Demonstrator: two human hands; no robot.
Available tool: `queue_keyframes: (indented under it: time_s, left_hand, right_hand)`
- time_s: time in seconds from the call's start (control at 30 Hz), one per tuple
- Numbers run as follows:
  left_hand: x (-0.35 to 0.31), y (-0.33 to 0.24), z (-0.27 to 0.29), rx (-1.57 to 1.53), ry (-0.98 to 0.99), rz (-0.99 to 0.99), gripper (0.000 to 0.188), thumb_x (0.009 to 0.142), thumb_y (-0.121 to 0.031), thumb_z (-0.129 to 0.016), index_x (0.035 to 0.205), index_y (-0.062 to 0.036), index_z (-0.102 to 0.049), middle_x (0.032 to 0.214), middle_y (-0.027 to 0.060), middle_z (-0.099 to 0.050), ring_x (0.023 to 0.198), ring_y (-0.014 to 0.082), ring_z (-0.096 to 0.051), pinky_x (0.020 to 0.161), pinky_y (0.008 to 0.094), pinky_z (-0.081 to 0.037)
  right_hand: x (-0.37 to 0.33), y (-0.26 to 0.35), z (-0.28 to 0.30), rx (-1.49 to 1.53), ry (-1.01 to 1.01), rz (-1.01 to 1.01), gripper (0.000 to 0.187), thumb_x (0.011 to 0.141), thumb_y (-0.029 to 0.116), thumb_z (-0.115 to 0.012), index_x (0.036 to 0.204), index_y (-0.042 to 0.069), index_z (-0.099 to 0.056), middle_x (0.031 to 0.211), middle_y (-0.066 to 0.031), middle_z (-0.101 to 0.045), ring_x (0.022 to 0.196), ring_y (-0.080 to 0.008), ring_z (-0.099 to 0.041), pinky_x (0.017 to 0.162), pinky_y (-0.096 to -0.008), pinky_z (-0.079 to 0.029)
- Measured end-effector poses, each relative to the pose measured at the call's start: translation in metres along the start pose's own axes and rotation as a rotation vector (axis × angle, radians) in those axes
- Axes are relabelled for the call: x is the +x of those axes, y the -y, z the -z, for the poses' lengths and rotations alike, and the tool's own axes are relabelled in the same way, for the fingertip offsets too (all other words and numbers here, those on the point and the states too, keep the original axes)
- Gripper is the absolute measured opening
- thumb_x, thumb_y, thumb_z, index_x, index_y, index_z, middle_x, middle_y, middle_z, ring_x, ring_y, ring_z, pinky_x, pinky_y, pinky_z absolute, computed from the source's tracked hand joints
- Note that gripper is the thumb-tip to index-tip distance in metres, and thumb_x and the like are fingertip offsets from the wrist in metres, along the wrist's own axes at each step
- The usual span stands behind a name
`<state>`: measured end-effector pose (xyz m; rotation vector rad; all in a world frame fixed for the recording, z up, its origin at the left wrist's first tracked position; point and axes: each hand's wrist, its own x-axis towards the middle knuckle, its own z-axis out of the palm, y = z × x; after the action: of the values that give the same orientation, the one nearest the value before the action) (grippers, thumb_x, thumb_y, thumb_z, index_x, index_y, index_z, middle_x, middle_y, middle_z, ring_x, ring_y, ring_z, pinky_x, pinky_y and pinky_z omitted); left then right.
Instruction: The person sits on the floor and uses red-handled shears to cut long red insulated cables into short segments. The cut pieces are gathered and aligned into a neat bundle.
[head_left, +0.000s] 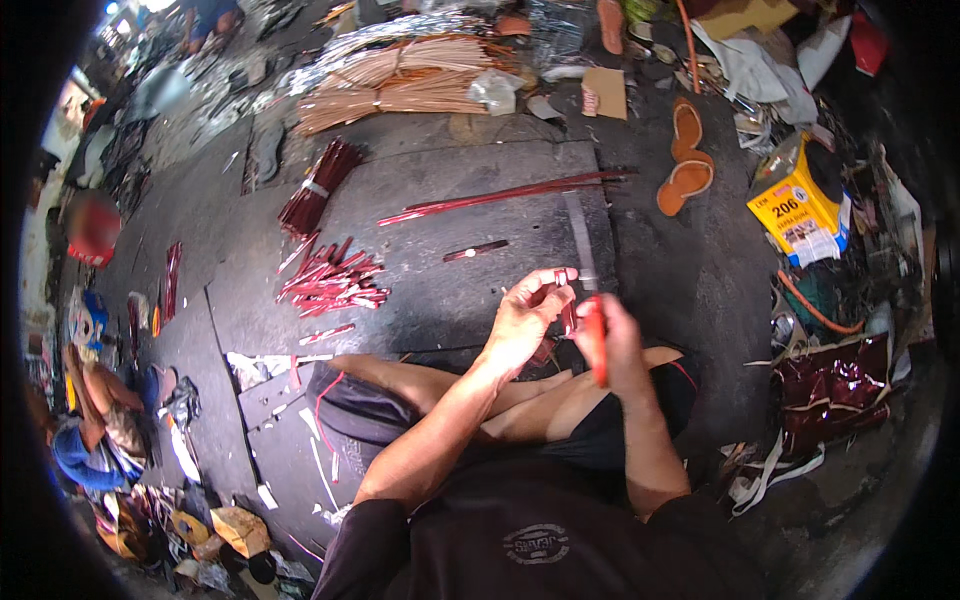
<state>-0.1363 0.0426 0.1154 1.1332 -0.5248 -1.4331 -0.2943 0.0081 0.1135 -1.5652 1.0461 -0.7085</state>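
My left hand (pixel 528 318) is closed, pinching a short glossy dark red strip (pixel 570 320) between thumb and fingers. Close beside it, my right hand (pixel 622 345), blurred by motion, grips the orange handle (pixel 599 350) of a long-bladed cutting tool. Its straight grey blade (pixel 580 235) points away from me over the dark board; I cannot tell whether it is a knife or scissors. Beyond the hands lie long dark red strips (pixel 490 198) and a short dark strip with a pale band (pixel 475 251). To the left is a loose pile of cut red strips (pixel 335 280).
A tied bundle of dark red strips (pixel 320 188) lies behind the pile. Farther off are bundles of tan strips (pixel 400 80). Brown sandals (pixel 686 160) and a yellow can (pixel 797 205) stand at the right, above a folded glossy maroon sheet (pixel 832 385). Another person (pixel 95 430) sits at left.
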Motion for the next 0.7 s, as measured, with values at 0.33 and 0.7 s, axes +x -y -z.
queue_keyframes:
  time_s: [0.33, 0.7]
  left_hand:
    - [0.070, 0.038, -0.079, 0.004, 0.356, 0.105, 0.030, 0.092, -0.019, -0.067, 0.118, -0.0065, -0.060, 0.102, 0.0040, -0.064, 0.091, 0.0123, -0.061, 0.083, 0.0278, -0.050]
    - [0.186, 0.028, 0.175, 1.527, -0.375, -0.495, 0.040, 0.086, -0.015, -0.058, 0.126, -0.0145, -0.060, 0.120, 0.0141, -0.062, 0.112, 0.0342, -0.058, 0.097, 0.0431, -0.046]
  right_hand:
    - [-0.007, -0.005, 0.098, -0.041, -0.233, -0.169, 0.022, 0.088, 0.019, -0.068, 0.098, 0.003, -0.057, 0.072, -0.0026, -0.057, 0.057, -0.0102, -0.056, 0.049, -0.0264, -0.044]
    - [-0.064, -0.159, 0.214, -0.820, -0.591, -0.468, 0.033, 0.078, 0.023, -0.076, 0.100, 0.002, -0.065, 0.080, -0.0124, -0.064, 0.080, -0.0322, -0.063, 0.076, -0.0413, -0.048]
